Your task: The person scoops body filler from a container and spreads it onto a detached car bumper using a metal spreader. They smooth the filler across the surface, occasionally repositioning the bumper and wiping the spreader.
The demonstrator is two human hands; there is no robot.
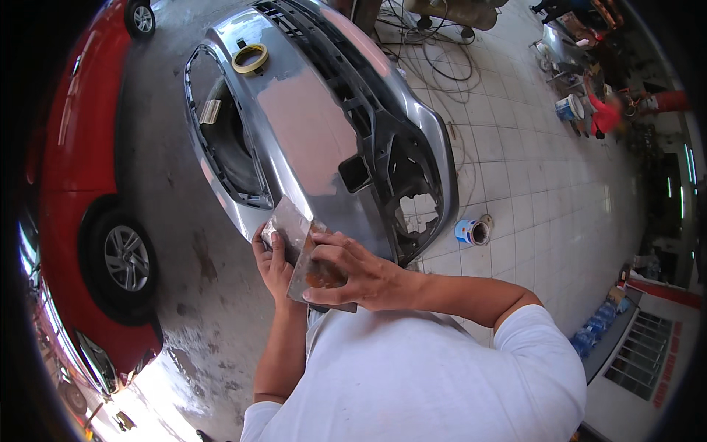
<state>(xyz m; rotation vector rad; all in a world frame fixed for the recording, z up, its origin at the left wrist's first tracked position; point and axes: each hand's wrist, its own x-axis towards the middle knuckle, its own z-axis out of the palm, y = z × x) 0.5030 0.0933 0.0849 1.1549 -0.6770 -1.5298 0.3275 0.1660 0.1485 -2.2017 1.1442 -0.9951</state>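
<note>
My left hand (274, 267) grips a greyish flat putty spreader (290, 224), its thumb lying across the face. A second spreader (322, 274), flat with a rusty brown patch, is held in my right hand (368, 276), the fingers bent over it. The two blades meet or overlap just in front of my chest; whether they touch I cannot tell. Right beyond them lies a grey car bumper (324, 177) with pinkish filler patches (305, 118). A roll of yellow masking tape (250, 58) rests on the bumper's far left part.
A red car (81, 147) stands on the left. On the tiled floor (508, 214) to the right lies an open paint can (473, 230). Hoses (449, 77) coil near a compressor tank (460, 11). A person in red (605, 114) is farther off, near a white bucket (568, 107).
</note>
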